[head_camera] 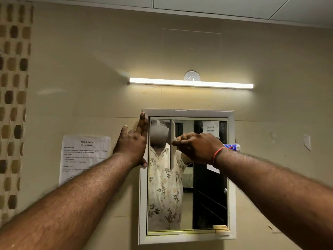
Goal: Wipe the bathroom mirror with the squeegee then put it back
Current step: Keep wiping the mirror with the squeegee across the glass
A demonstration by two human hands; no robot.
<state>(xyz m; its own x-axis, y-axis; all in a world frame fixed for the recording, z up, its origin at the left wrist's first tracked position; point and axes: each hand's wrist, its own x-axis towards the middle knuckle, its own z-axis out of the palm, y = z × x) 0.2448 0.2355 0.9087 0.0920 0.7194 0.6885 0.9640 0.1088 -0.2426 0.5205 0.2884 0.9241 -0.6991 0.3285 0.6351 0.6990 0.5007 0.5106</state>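
Beige wall (90, 69), lit by a strip light (191, 83), carries a white-framed mirror (207, 177); a printed sheet (84, 156) hangs to its left.

Head view: left hand (133, 143) lies flat, fingers extended, against the frame's upper left edge, holding nothing. Right hand (196, 147) is closed around the squeegee (173, 141), whose pale blade stands vertical near the glass at upper left; contact cannot be confirmed.

Step in hand, by judgement: wiping. Next move calls for steady blade pressure across the glass, with the left hand bracing the frame.
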